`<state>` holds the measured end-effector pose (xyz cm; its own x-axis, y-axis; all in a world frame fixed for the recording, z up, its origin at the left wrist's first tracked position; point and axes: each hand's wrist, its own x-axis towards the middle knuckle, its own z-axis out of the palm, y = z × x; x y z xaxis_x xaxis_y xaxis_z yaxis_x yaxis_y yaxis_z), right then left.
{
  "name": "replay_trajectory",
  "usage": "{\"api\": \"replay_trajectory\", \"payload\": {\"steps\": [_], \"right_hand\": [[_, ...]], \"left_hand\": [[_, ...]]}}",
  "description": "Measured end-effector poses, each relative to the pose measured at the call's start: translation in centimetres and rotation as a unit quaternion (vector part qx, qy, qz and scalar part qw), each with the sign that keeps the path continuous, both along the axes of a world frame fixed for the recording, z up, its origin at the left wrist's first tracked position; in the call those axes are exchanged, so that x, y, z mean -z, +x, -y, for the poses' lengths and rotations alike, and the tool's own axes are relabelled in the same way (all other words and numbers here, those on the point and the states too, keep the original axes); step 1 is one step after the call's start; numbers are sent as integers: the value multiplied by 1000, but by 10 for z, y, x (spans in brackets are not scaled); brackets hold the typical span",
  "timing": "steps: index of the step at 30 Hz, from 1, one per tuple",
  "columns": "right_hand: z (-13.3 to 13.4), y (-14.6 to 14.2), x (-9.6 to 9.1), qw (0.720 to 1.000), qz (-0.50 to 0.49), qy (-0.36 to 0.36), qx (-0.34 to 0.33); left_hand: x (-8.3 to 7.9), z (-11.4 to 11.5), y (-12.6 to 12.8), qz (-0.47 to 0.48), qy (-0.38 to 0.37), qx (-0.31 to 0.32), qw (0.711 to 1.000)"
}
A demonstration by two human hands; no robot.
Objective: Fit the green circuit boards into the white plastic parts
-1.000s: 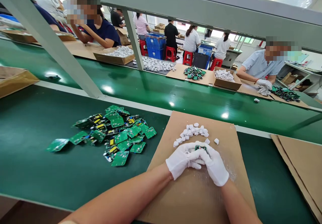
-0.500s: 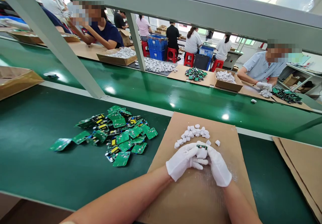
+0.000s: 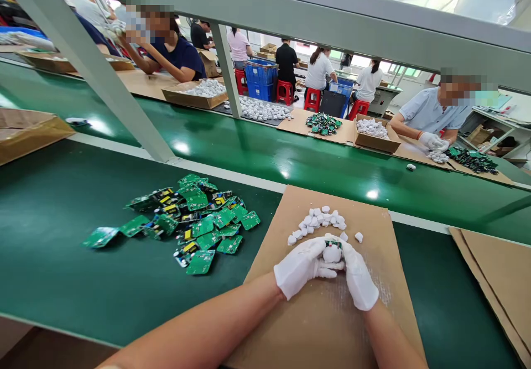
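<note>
My gloved left hand (image 3: 301, 264) and gloved right hand (image 3: 360, 277) meet over a cardboard sheet (image 3: 315, 330). Between their fingertips is a small green circuit board (image 3: 333, 243), held together with a rounded white piece (image 3: 332, 254) that faces me. Both hands are closed around it, the left thumb and right fingers near its top edge; how the two parts join is hidden. Just beyond my fingers lies an arc of small white pieces (image 3: 317, 219), with a single white piece (image 3: 359, 237) to the right. A loose pile of green circuit boards (image 3: 203, 225) lies on the left.
A green conveyor belt (image 3: 265, 153) crosses behind a pale rail, carrying a white piece (image 3: 410, 167). A slanted metal post (image 3: 108, 76) rises at left. Cardboard sheets (image 3: 498, 280) lie at right, a cardboard box (image 3: 33, 134) at far left. Co-workers sit across the belt.
My right hand has turned slightly, and more of the rounded white piece shows between my fingers. On the belt, the white piece and a dark item have shifted left.
</note>
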<state>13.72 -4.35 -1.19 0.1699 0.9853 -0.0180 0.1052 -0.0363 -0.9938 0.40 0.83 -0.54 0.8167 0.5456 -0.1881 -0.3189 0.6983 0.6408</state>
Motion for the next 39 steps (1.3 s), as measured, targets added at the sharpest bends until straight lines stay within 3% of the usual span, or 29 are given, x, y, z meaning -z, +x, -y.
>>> {"api": "replay_trajectory", "payload": {"steps": [6,11,17,23,30,36,39], "right_hand": [[1,-3,-7,990,137,-21,17],[2,2,-8,997,58,13,-39],[3,4,-9,996,85,6,-40],[3,-1,-10,975,223,6,-1],[3,6,-17,994,84,-6,-74],[0,-1,-19,994,92,16,-61],[2,0,-17,992,117,20,-50]], "left_hand": [[-6,1,1,-41,45,5,998],[-8,1,1,-86,68,5,994],[-10,-1,-1,-85,46,16,995],[-9,-3,-1,-43,8,4,999],[-14,-4,-5,-11,-15,41,999],[-9,-1,-3,-109,76,3,991],[-11,-2,-3,-75,53,19,996]]}}
